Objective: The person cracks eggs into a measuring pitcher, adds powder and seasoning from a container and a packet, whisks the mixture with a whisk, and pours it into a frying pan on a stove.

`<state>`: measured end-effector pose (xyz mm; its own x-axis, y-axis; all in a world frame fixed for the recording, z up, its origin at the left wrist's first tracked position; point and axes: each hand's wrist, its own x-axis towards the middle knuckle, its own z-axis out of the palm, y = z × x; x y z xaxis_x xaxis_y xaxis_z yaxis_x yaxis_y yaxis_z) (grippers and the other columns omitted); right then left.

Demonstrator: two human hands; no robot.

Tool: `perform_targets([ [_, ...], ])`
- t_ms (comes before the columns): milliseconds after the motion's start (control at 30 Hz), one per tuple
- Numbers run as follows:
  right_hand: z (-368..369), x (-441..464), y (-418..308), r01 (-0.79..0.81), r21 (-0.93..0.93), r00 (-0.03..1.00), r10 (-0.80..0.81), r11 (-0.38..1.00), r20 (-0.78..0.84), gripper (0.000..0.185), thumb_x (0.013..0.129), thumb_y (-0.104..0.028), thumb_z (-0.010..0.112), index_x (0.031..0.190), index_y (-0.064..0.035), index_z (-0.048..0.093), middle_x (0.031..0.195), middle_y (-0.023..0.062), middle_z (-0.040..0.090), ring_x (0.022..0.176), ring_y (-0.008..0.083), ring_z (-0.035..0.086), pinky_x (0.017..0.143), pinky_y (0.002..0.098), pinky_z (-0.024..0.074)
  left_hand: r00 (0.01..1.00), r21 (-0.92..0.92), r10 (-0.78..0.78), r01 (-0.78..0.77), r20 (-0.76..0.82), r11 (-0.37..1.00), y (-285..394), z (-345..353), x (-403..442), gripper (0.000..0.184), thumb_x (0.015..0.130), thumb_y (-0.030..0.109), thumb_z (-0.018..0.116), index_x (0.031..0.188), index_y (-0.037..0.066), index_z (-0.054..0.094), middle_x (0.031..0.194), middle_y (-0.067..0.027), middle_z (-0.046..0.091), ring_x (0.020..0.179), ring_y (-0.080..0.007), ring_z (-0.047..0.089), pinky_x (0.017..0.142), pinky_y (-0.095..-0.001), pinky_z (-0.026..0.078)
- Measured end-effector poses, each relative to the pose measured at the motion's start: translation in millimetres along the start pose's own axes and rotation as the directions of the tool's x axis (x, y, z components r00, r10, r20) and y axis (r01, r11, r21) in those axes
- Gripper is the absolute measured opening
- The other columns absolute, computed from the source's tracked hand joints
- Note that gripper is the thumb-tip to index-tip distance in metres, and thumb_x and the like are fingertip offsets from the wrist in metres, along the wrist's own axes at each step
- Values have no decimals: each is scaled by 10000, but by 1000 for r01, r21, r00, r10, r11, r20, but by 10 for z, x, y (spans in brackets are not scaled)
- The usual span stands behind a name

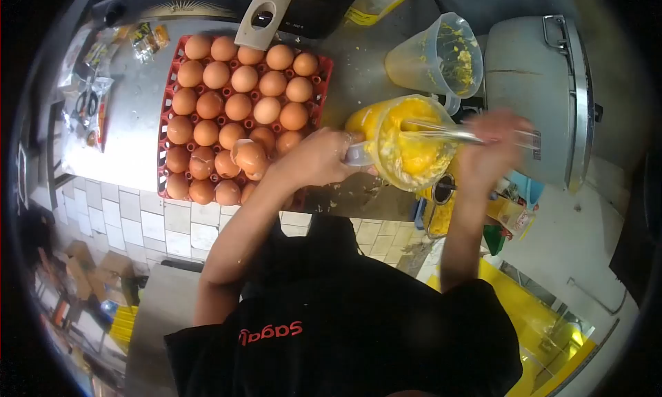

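My left hand [329, 157] is closed round the handle of a clear plastic jug [386, 159], which is tilted and full of yellow beaten egg [414, 142]. A metal whisk [441, 132] dips into the egg. My right hand [491, 145], smeared by motion, grips the whisk's handle. Beside my left forearm lies a red egg tray [165, 121] with rows of brown eggs [238, 107]. Cracked, empty eggshells [249, 157] are stacked near its front right corner, partly behind the forearm.
Behind the jug, a second clear jug [434, 56] with egg residue lies tilted. A large lidded metal pot [527, 87] stands at the right. A pan handle [265, 14] reaches over the tray's back edge. Scissors [87, 104] and small packets [145, 42] lie on the steel counter [131, 131].
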<state>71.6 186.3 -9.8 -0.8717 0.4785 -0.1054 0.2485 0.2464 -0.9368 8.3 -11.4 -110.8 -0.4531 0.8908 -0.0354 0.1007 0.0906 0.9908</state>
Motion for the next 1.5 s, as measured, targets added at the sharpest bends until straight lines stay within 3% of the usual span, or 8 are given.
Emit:
perform_targets([
  [133, -271, 142, -1, 194, 322, 980, -171, 927, -99, 201, 900, -52, 592, 760, -72, 450, 641, 16, 497, 589, 107, 545, 605, 255, 471, 1000, -16, -24, 24, 16, 1000, 34, -29, 20, 366, 803, 288, 806, 1048, 49, 677, 802, -170, 689, 661, -276, 659, 631, -365, 506],
  [200, -394, 210, 481, 539, -170, 839, -543, 825, 31, 180, 910, -62, 615, 785, -73, 486, 653, 31, 551, 542, 107, 524, 604, 248, 477, 1000, 8, 25, -25, -19, 1000, -42, 0, 24, 374, 802, 296, 808, 1051, 50, 679, 789, -166, 685, 650, -260, 654, 626, -363, 501],
  [267, 23, -18, 215, 111, 22, 985, -113, 994, 129, 185, 931, -53, 601, 790, -88, 487, 629, 27, 550, 495, 109, 487, 581, 235, 460, 998, 1, -48, 48, 40, 999, 83, -72, 13, 339, 816, 293, 785, 1038, 59, 682, 782, -176, 684, 697, -325, 662, 647, -400, 503],
  [367, -354, 199, -155, 321, 511, 945, -307, 798, -113, 183, 926, -54, 615, 802, -74, 482, 614, 26, 543, 509, 103, 518, 567, 231, 448, 999, -33, -31, 31, 16, 999, 67, -38, -1, 342, 825, 308, 777, 1031, 54, 681, 798, -185, 688, 746, -364, 665, 676, -425, 501],
  [500, -37, 80, 174, 121, 86, 992, -122, 989, 8, 180, 914, -63, 638, 806, -81, 495, 564, 6, 484, 504, 87, 495, 532, 246, 429, 999, -16, -37, 37, 38, 999, 84, -20, -11, 347, 826, 314, 779, 1026, 48, 681, 805, -181, 691, 739, -351, 666, 678, -419, 500],
  [567, -398, 191, -58, 321, 456, 947, -281, 830, -156, 178, 905, -38, 645, 843, -81, 484, 610, 25, 539, 540, 116, 543, 578, 264, 459, 999, -41, -51, 51, 9, 998, 59, -13, 2, 343, 826, 311, 780, 1023, 48, 682, 807, -179, 692, 729, -337, 667, 674, -413, 500],
  [1100, -620, -324, -1142, 437, 347, 898, -384, 830, -215, 253, 953, -41, 556, 783, -141, 397, 571, -36, 341, 500, 88, 358, 553, 294, 388, 998, -45, -55, 56, 27, 997, 18, -5, 51, 326, 844, 289, 783, 1029, 40, 681, 749, -80, 690, 653, -143, 595, 626, -324, 477],
  [1500, 367, -57, 183, 317, 201, 948, -315, 927, -42, 213, 927, -43, 615, 849, -67, 418, 591, 23, 508, 511, 80, 505, 477, 266, 417, 998, -68, -49, 52, 40, 996, 21, 0, 52, 334, 841, 291, 788, 1034, 39, 682, 726, -78, 683, 617, -122, 583, 601, -312, 473],
])
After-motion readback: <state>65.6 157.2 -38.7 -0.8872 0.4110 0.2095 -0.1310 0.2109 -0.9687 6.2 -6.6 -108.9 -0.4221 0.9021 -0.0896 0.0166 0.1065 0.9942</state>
